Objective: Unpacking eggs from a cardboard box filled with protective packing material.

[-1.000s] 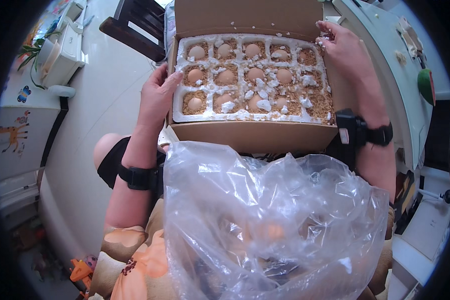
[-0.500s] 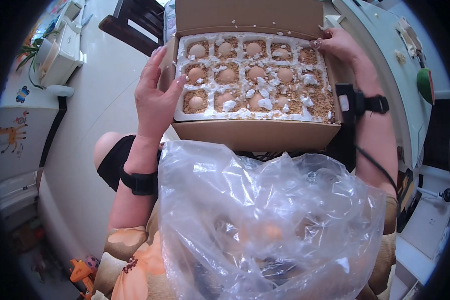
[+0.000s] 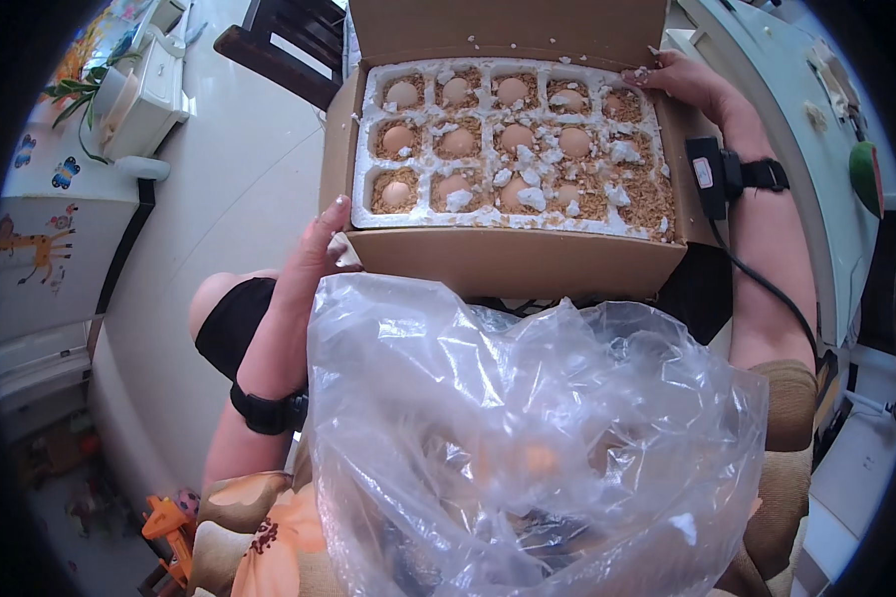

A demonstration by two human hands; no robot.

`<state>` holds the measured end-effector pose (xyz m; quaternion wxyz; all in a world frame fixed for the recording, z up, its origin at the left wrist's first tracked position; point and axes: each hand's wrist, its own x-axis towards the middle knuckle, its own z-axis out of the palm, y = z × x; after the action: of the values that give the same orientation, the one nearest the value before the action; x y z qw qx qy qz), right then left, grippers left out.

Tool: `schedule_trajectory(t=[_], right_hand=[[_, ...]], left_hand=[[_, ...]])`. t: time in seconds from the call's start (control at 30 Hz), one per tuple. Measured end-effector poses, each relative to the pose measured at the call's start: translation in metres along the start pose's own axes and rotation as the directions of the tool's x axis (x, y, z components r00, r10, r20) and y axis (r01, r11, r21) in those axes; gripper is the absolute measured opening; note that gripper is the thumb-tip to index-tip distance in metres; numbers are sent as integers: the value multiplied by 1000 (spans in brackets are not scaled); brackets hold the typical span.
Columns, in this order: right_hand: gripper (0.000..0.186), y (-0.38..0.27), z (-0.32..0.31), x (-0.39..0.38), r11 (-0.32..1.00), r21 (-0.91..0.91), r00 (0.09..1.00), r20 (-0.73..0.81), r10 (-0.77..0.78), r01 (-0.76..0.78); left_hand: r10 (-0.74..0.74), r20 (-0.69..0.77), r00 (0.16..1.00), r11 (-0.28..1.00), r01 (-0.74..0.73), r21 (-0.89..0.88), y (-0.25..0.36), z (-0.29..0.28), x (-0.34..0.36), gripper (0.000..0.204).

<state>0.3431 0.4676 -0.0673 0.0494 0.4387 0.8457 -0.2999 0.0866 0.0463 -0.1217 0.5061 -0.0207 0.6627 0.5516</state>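
An opened cardboard box [image 3: 508, 261] lies in front of me. Inside it, a white foam tray [image 3: 528, 227] holds brown eggs [image 3: 517, 139] bedded in tan husks, with white foam crumbs over them. My left hand [image 3: 309, 254] is closed at the box's near left corner; its thumb points up and the other fingers are mostly hidden. My right hand [image 3: 695, 85] grips the far right corner, thumb at the tray's rim. A crumpled clear plastic bag [image 3: 528, 398] covers my lap, with something orange blurred inside.
A dark wooden chair [image 3: 279, 50] stands at the far left. Along the right runs a pale table [image 3: 767, 119] with a cut watermelon piece [image 3: 866, 179] on it. White drawers [image 3: 149, 104] and a potted plant [image 3: 80, 95] are at the left. Orange toys [image 3: 169, 527] lie at lower left.
My left hand has come down from the tray's left edge to the box's near left corner. My right hand stays at the far right corner. The whole view has shifted slightly.
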Motion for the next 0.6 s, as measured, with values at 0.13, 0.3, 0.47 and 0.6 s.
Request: schedule_trajectory(t=[0.13,0.3,0.47,0.6], right_hand=[[37,5,13,-7,981,122,987,-80,-142,151],[26,20,19,-7,836,253,866,-265,-424,487],[34,15,8,-2,917,207,936,-164,-312,342],[32,24,6,-14,900,101,882,-272,-384,423]], left_hand=[[41,-32,999,999,-42,-33,-7,32,-23,87],[233,55,971,967,-238,97,10,36,-17,82],[439,53,897,898,-439,-12,21,32,-34,77],[524,67,849,847,-527,68,21,39,-29,76]])
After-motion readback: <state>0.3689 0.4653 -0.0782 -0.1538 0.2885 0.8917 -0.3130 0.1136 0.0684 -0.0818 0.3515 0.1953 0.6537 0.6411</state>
